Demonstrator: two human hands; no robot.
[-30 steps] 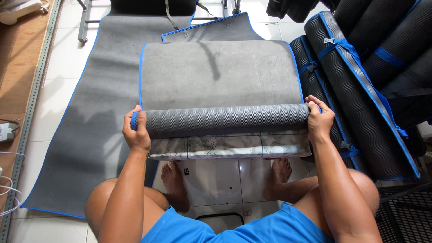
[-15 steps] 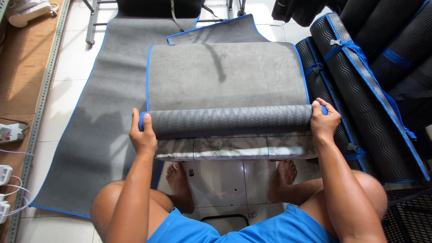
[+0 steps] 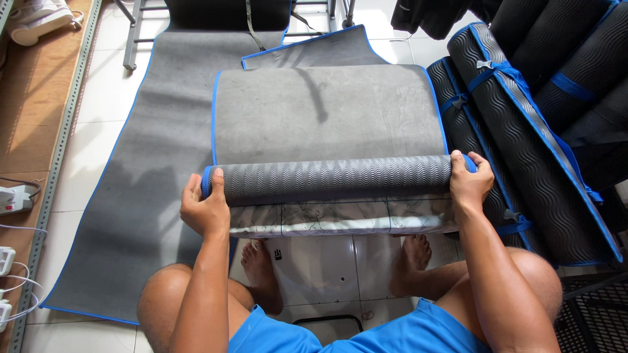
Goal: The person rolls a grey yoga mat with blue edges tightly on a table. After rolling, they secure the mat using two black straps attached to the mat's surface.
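Fingers of left hand (image 3: 206, 210) and right hand (image 3: 470, 181) curled around opposite ends of a part-rolled grey, blue-edged, wave-textured rubber mat (image 3: 333, 178), roll lying across its flat grey remainder above a marble-patterned sheet (image 3: 340, 218), on white tiled floor (image 3: 320, 261), bundled dark mat rolls (image 3: 523, 131) just beside, right.

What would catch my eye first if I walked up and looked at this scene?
In the middle, a half-rolled grey mat with blue edging, its wavy underside outward, gripped at each end by the left hand and right hand. To the right lie finished rolled mats tied with blue straps; on the left, a flat grey mat covers the white floor tiles.
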